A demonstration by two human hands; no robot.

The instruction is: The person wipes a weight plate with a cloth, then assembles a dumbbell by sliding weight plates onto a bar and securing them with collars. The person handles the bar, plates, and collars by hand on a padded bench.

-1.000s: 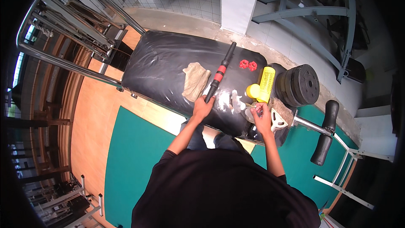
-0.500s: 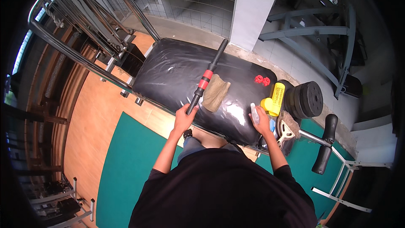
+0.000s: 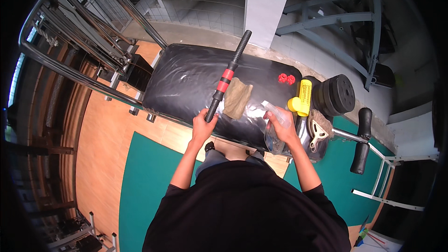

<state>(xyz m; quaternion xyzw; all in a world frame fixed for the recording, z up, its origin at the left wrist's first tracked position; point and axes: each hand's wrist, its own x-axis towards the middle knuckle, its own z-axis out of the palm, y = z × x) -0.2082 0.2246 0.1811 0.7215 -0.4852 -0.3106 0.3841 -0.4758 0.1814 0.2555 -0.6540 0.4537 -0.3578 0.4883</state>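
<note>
My left hand (image 3: 203,127) is closed around the near end of a black bar with a red middle section (image 3: 226,80), which slants up and away over the black padded bench (image 3: 182,77). In my right hand (image 3: 284,129) is a clear spray bottle (image 3: 274,143), its pale nozzle pointing left toward the bar. A tan cloth (image 3: 238,99) lies crumpled on the bench between the bar and the bottle. Beyond my right hand are two red star-shaped collars (image 3: 286,79) and a yellow cylindrical container with a round yellow part beside it (image 3: 304,97).
Right of the bottle rests a cream-handled brush (image 3: 319,130), with black weight plates (image 3: 334,95) behind it. A roller-padded metal frame (image 3: 361,140) stands at the right. Steel machine rails (image 3: 84,72) rise at the left. Green mat (image 3: 149,172) covers part of the floor.
My right hand has lifted the spray bottle away from beside the brush and moved it left, closer to the bar. My left hand keeps its hold. The view has shifted slightly.
</note>
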